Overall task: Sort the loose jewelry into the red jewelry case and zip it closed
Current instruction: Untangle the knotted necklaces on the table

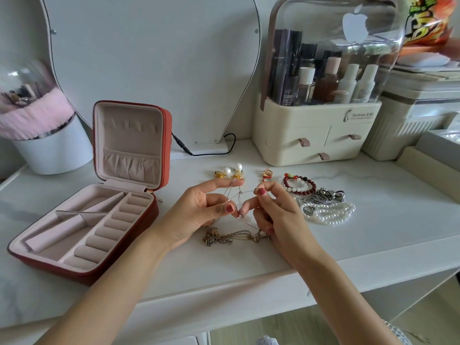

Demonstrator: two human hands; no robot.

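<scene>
Right of the open red jewelry case, both the left hand and right hand pinch a thin chain taut; pulling harder might tighten the tangled necklaces beneath.

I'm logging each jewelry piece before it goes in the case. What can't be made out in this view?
- Thin silver chain, head view: too fine to tell whether it is one strand or several; the left hand and right hand cover parts.
- Tangled gold chains: the count is unclear and the right hand covers their end.
- Dark metal chain: partly under the white pearl strands.
</scene>
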